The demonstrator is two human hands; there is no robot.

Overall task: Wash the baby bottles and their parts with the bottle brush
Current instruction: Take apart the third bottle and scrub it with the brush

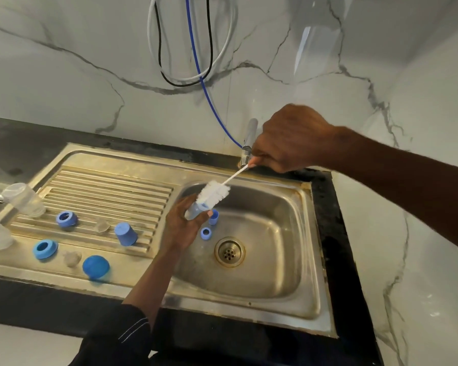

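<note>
my left hand (181, 225) grips small bottle (196, 210) over sink (306, 233); my right hand (288, 140) pinches brush (213, 194) handle, bristles at bottle mouth.

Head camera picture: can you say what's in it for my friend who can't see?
A person's left hand holds a small bottle over a steel sink while the right hand holds a white bottle brush at its mouth. Blue caps, rings and clear parts sit on the draining board.
</note>
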